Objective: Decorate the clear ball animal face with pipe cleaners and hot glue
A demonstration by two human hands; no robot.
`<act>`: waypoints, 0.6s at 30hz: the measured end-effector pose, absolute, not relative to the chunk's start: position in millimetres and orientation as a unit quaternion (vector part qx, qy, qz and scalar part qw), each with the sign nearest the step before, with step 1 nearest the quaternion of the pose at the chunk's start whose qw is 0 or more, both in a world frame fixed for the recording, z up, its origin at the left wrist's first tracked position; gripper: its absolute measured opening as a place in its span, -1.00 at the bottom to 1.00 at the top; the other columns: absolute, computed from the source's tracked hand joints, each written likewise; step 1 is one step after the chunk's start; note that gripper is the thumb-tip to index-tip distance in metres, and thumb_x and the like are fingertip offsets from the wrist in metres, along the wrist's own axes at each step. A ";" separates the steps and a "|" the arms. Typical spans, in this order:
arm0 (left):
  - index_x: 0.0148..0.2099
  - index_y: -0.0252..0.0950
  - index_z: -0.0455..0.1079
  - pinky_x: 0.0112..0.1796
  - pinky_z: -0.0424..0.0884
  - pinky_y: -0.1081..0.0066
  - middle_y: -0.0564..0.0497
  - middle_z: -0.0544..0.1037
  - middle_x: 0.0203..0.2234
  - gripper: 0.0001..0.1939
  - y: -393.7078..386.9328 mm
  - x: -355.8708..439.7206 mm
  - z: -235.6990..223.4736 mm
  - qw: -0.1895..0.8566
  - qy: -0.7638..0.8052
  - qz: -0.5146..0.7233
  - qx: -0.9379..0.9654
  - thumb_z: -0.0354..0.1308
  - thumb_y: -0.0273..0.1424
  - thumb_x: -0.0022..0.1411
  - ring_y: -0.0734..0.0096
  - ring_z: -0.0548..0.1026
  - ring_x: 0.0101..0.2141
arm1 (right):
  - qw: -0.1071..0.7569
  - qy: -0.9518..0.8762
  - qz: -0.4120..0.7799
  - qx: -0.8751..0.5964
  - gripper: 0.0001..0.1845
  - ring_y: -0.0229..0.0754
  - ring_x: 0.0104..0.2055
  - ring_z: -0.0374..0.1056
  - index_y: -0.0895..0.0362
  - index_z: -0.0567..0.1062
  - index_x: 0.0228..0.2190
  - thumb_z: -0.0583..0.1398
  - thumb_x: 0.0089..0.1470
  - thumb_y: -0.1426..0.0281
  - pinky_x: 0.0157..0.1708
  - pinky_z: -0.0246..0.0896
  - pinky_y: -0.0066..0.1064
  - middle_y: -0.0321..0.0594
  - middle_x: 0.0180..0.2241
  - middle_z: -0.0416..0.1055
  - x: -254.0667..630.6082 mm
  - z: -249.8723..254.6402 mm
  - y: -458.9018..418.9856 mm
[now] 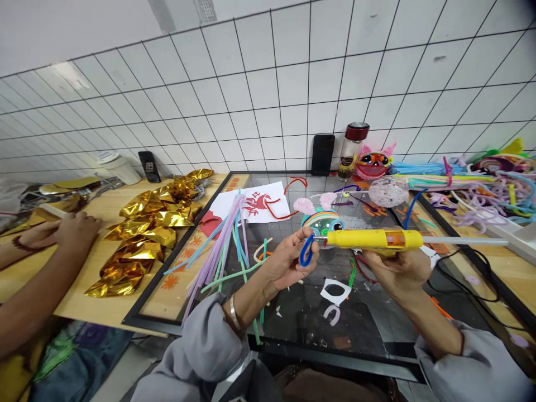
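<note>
My left hand (293,259) pinches a blue pipe cleaner bent into a loop (306,252). In my right hand (402,271) is a yellow glue gun (374,240), a long clear glue stick (464,241) jutting from its back. The metal nozzle points left and meets or nearly meets the top of the blue loop. Just behind the gun stands a colourful animal face (322,220) with pink ears and large eyes, partly hidden by the gun and my fingers. A white paper piece with a round hole (335,291) lies below, near a lilac curved pipe cleaner (333,315).
Purple, green and blue pipe cleaners (218,251) lie to the left by a red-printed paper (255,204). A glass bottle (350,153), a phone (322,155) and a finished-looking pink-eared face (374,162) stand at the back. A black cable (460,279) lies right. Another person's hands (71,231) work beyond gold foil (138,245).
</note>
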State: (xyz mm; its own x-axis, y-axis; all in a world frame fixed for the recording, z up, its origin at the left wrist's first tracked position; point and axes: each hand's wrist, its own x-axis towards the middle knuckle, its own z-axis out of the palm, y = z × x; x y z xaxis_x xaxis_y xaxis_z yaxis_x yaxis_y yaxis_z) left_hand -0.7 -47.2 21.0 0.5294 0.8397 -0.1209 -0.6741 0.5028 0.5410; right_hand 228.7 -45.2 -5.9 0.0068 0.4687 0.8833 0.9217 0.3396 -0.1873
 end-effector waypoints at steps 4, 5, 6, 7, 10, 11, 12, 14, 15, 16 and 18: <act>-0.27 -0.33 0.39 -0.70 0.01 0.68 0.10 0.47 -0.60 -0.60 -47.4 -0.7 20.2 0.847 0.182 0.447 0.220 0.52 -0.48 -0.12 0.70 0.18 -0.69 | 0.488 -0.677 -0.253 -0.489 -0.89 -0.26 -0.68 0.15 0.04 0.32 -0.58 0.17 -0.11 0.37 -0.63 -0.03 -0.42 -0.36 -0.70 0.27 228.5 -0.8 -44.3; -0.27 -0.33 0.39 -0.70 0.01 0.69 0.10 0.47 -0.60 -0.60 -47.5 -0.7 20.5 0.848 0.179 0.448 0.221 0.52 -0.48 -0.12 0.69 0.19 -0.69 | 0.489 -0.676 -0.259 -0.486 -0.87 -0.28 -0.69 0.13 0.04 0.29 -0.60 0.17 -0.11 0.39 -0.65 -0.05 -0.42 -0.37 -0.71 0.25 228.8 0.5 -44.0; -0.27 -0.33 0.39 -0.70 0.01 0.69 0.10 0.47 -0.59 -0.60 -47.5 -0.6 21.0 0.849 0.174 0.448 0.221 0.52 -0.47 -0.12 0.69 0.20 -0.68 | 0.490 -0.675 -0.267 -0.482 -0.85 -0.29 -0.70 0.10 0.04 0.27 -0.61 0.17 -0.12 0.40 -0.65 -0.07 -0.43 -0.38 -0.72 0.24 228.9 1.7 -43.8; -0.27 -0.32 0.39 -0.70 0.02 0.69 0.10 0.47 -0.59 -0.59 -47.4 -0.4 21.4 0.850 0.170 0.447 0.221 0.53 -0.46 -0.13 0.69 0.20 -0.68 | 0.491 -0.675 -0.274 -0.478 -0.84 -0.30 -0.71 0.09 0.04 0.25 -0.61 0.17 -0.12 0.41 -0.66 -0.08 -0.43 -0.39 -0.73 0.22 228.8 2.7 -43.6; -0.28 -0.32 0.37 -0.70 0.02 0.69 0.10 0.48 -0.59 -0.55 -46.8 0.3 22.4 0.850 0.168 0.448 0.219 0.54 -0.44 -0.16 0.69 0.20 -0.68 | 0.489 -0.681 -0.285 -0.465 -0.90 -0.29 -0.70 0.12 0.06 0.31 -0.57 0.16 -0.12 0.45 -0.65 -0.06 -0.43 -0.39 -0.71 0.26 226.6 4.9 -44.4; -0.28 -0.32 0.36 -0.70 0.01 0.69 0.10 0.47 -0.59 -0.56 -46.6 0.6 22.6 0.849 0.172 0.448 0.220 0.54 -0.45 -0.15 0.69 0.20 -0.68 | 0.488 -0.682 -0.286 -0.464 -0.94 -0.28 -0.69 0.15 0.06 0.35 -0.54 0.15 -0.11 0.45 -0.65 -0.05 -0.43 -0.38 -0.70 0.29 225.5 5.2 -44.9; -0.29 -0.32 0.35 -0.70 0.00 0.69 0.10 0.47 -0.59 -0.57 -46.5 0.8 22.8 0.848 0.176 0.448 0.221 0.53 -0.46 -0.14 0.69 0.19 -0.68 | 0.487 -0.681 -0.285 -0.466 -0.96 -0.26 -0.68 0.17 0.07 0.38 -0.51 0.15 -0.11 0.45 -0.63 -0.03 -0.42 -0.37 -0.68 0.31 224.4 5.2 -45.4; -0.29 -0.32 0.34 -0.70 0.00 0.68 0.10 0.47 -0.59 -0.57 -46.6 1.1 23.0 0.847 0.182 0.447 0.223 0.52 -0.47 -0.13 0.69 0.18 -0.68 | 0.485 -0.676 -0.279 -0.479 -0.94 -0.24 -0.66 0.19 0.07 0.41 -0.47 0.15 -0.11 0.43 -0.61 -0.01 -0.41 -0.35 -0.67 0.33 223.1 4.2 -46.2; -0.29 -0.32 0.34 -0.70 0.00 0.68 0.10 0.46 -0.59 -0.57 -46.7 1.1 23.1 0.847 0.184 0.447 0.223 0.52 -0.47 -0.13 0.69 0.19 -0.68 | 0.483 -0.674 -0.271 -0.489 -0.95 -0.24 -0.66 0.18 0.06 0.41 -0.47 0.15 -0.10 0.42 -0.61 -0.01 -0.41 -0.35 -0.67 0.31 223.2 3.2 -46.4; -0.29 -0.32 0.34 -0.70 0.00 0.67 0.10 0.46 -0.59 -0.57 -46.9 1.1 23.1 0.847 0.185 0.446 0.223 0.52 -0.46 -0.13 0.68 0.19 -0.68 | 0.482 -0.672 -0.261 -0.499 -0.98 -0.24 -0.66 0.16 0.06 0.39 -0.49 0.15 -0.10 0.40 -0.60 -0.02 -0.40 -0.35 -0.68 0.29 223.8 2.0 -46.4; -0.29 -0.32 0.34 -0.70 -0.01 0.67 0.09 0.46 -0.60 -0.58 -47.3 1.0 23.2 0.847 0.184 0.446 0.222 0.52 -0.46 -0.12 0.68 0.19 -0.69 | 0.481 -0.669 -0.236 -0.515 -0.93 -0.25 -0.67 0.12 0.04 0.33 -0.55 0.15 -0.10 0.35 -0.61 -0.04 -0.39 -0.36 -0.70 0.22 225.9 -0.5 -46.3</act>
